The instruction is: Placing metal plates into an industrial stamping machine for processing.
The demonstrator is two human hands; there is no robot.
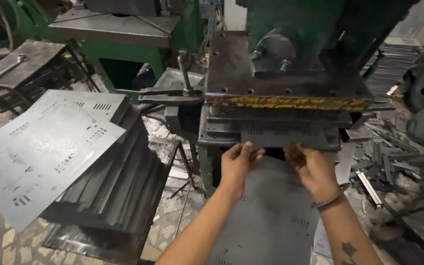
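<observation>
A grey metal sheet (271, 216) with punched slot groups lies in front of me, its far end pushed into the die of a green press machine (290, 64). My left hand (239, 161) grips the sheet's left part near the die opening. My right hand (312, 167), with a bracelet at the wrist, holds the sheet's right part close to the die. The press bed edge (290, 102) shows worn yellow paint just above my hands.
A tilted stack of punched sheets (50, 142) rests on dark sheets (109, 196) at my left. Metal offcuts and strips (388, 162) litter the floor at right. A clamp lever (185, 73) sticks up left of the press. Another green machine table (119, 27) stands behind.
</observation>
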